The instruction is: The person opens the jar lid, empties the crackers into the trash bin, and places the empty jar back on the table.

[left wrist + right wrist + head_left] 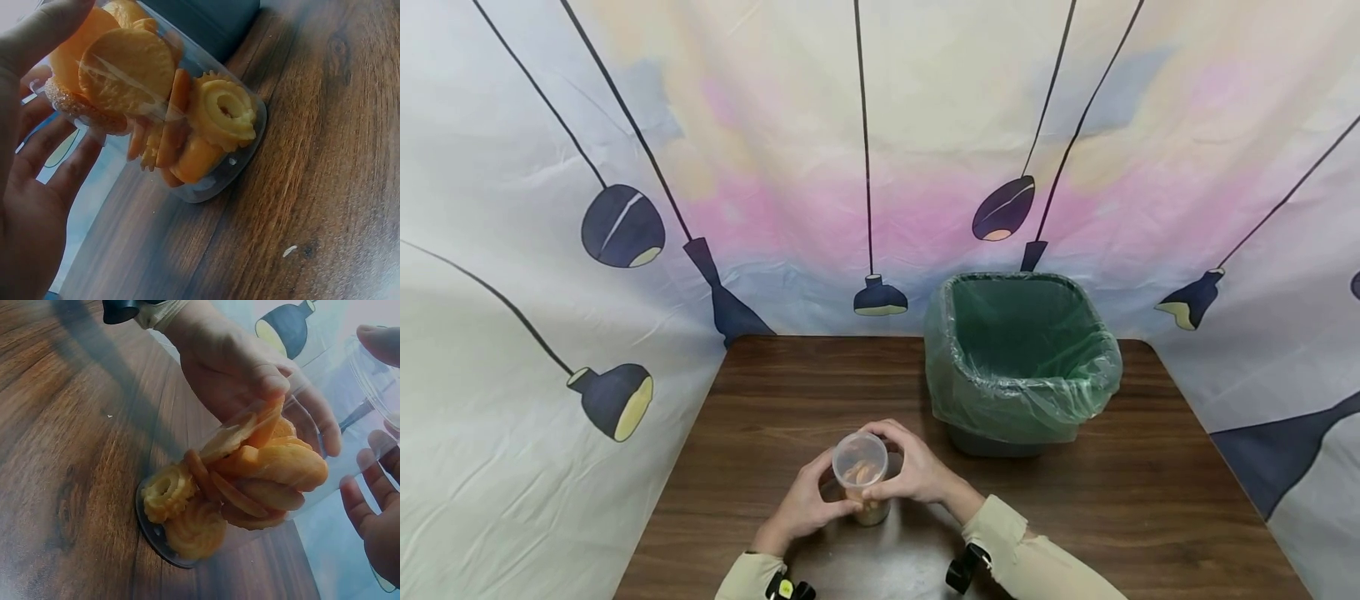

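Observation:
A clear plastic jar [860, 458] of assorted cookies [128, 72] stands tilted near the front middle of the table. My left hand [808, 500] grips the jar's side, thumb and fingers spread round it. From the right, my right hand [917, 471] holds the jar near its round top, thumb in front and fingers behind. In the right wrist view, round and ring-shaped cookies [167, 490] fill the lower part of the jar, whose base is at the wooden surface. Whether a lid covers the top, I cannot tell.
A dark bin [992, 446] lined with a green plastic bag [1022, 408] stands behind and right of the jar. The brown wooden table [1112, 517] ends at a hanging cloth [790, 192] printed with lamps. A small white crumb [289, 251] lies on the table.

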{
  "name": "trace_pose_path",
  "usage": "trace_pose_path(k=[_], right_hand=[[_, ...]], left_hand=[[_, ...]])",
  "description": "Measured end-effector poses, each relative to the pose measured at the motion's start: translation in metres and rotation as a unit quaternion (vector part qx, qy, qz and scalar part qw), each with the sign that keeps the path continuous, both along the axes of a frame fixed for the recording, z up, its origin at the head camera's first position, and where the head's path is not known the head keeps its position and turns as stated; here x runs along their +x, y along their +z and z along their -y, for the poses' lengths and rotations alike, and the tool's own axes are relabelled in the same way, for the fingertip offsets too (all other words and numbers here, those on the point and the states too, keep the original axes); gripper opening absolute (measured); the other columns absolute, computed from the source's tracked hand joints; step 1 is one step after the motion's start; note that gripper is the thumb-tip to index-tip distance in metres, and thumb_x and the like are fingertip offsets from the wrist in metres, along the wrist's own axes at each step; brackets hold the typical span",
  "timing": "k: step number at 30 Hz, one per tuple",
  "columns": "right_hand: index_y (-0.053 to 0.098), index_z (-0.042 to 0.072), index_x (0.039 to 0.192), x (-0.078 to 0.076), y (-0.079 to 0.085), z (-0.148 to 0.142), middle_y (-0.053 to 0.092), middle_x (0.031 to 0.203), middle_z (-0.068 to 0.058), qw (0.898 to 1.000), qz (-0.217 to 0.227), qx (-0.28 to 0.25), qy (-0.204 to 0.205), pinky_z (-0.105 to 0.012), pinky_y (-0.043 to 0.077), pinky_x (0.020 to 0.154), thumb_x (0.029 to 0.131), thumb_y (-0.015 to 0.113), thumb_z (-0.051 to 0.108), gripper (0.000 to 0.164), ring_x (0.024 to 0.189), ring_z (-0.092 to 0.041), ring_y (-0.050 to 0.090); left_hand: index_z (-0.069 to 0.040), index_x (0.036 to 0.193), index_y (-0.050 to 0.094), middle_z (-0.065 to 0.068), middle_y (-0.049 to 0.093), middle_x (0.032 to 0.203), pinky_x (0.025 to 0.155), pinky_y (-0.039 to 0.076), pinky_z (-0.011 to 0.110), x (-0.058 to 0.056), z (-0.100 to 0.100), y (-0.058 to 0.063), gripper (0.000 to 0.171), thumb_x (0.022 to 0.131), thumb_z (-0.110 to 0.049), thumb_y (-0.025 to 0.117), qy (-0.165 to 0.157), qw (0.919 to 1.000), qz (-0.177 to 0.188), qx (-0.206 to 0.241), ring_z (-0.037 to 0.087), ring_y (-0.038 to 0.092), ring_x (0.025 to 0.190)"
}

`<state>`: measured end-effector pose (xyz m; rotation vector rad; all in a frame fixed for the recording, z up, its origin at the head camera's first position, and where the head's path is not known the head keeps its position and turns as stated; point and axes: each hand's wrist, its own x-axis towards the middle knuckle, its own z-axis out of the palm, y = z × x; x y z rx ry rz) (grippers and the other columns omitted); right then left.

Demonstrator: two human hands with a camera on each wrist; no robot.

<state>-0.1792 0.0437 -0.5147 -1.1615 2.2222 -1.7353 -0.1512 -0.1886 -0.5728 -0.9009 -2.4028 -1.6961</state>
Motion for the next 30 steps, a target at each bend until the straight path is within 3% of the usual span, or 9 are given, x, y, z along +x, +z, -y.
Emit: trace_pose_path(k=[4,10,13,16,19,24,30], right_hand=[[0.051,0.013,0.136,0.003,-0.001,0.0,0.056,0.127,-0.004,1.0,-0.024,-0.002,-0.005,-0.038,0.052,0.093,0.074,0.084,0.029,0.072,0.113,-0.015,0.055],[0.048,0.004,0.136,0.009,-0.002,0.002,0.057,0.128,-0.006,0.997,-0.063,0.003,-0.039,-0.037,0.052,0.092,0.074,0.083,0.028,0.075,0.112,-0.018,0.058],[0.047,0.004,0.136,0.013,-0.002,0.002,0.056,0.127,-0.005,0.995,-0.078,0.01,-0.058,-0.035,0.052,0.091,0.074,0.084,0.03,0.076,0.111,-0.018,0.058],[0.048,0.006,0.135,0.016,-0.001,0.004,0.056,0.126,-0.005,0.994,-0.084,0.009,-0.071,-0.033,0.053,0.09,0.073,0.085,0.03,0.076,0.109,-0.019,0.058],[0.049,0.007,0.134,0.018,-0.001,0.007,0.057,0.124,-0.004,0.992,-0.088,0.004,-0.088,-0.032,0.053,0.088,0.069,0.088,0.03,0.079,0.106,-0.019,0.059],[0.051,0.007,0.131,0.024,-0.002,0.016,0.059,0.12,-0.006,0.986,-0.09,0.0,-0.138,-0.035,0.052,0.086,0.065,0.09,0.037,0.083,0.103,-0.025,0.06],[0.051,0.008,0.13,0.029,-0.005,0.025,0.058,0.12,-0.004,0.976,-0.101,0.002,-0.191,-0.037,0.053,0.085,0.065,0.088,0.046,0.084,0.103,-0.025,0.06]], left_hand=[[-0.008,0.139,0.048,0.01,0.058,0.132,0.097,0.051,0.038,0.003,-0.001,0.004,0.078,0.072,-0.009,0.086,0.005,1.0,-0.006,-0.002,0.01,0.055,0.121],[-0.003,0.138,0.048,0.013,0.057,0.132,0.098,0.051,0.036,0.012,-0.005,0.027,0.075,0.073,-0.008,0.085,0.0,1.0,0.005,0.004,0.016,0.056,0.122],[-0.004,0.138,0.049,0.013,0.057,0.132,0.097,0.051,0.039,0.015,-0.006,0.032,0.074,0.074,-0.011,0.085,0.0,0.9999,0.013,0.0,0.018,0.056,0.122],[-0.004,0.137,0.049,0.013,0.058,0.131,0.096,0.052,0.042,0.016,-0.006,0.033,0.072,0.075,-0.013,0.085,0.004,1.0,0.007,-0.002,0.015,0.056,0.121],[-0.003,0.137,0.05,0.013,0.058,0.129,0.096,0.052,0.038,0.016,-0.006,0.032,0.072,0.075,-0.013,0.085,0.006,1.0,-0.004,-0.001,0.014,0.056,0.12],[0.004,0.133,0.05,0.02,0.059,0.126,0.098,0.05,0.028,0.016,-0.007,0.031,0.071,0.072,-0.007,0.085,0.007,0.9995,-0.027,0.011,0.023,0.058,0.118],[0.008,0.131,0.051,0.024,0.058,0.125,0.098,0.05,0.028,0.016,-0.007,0.03,0.071,0.071,-0.003,0.085,0.011,0.999,-0.042,0.016,0.031,0.058,0.116]])
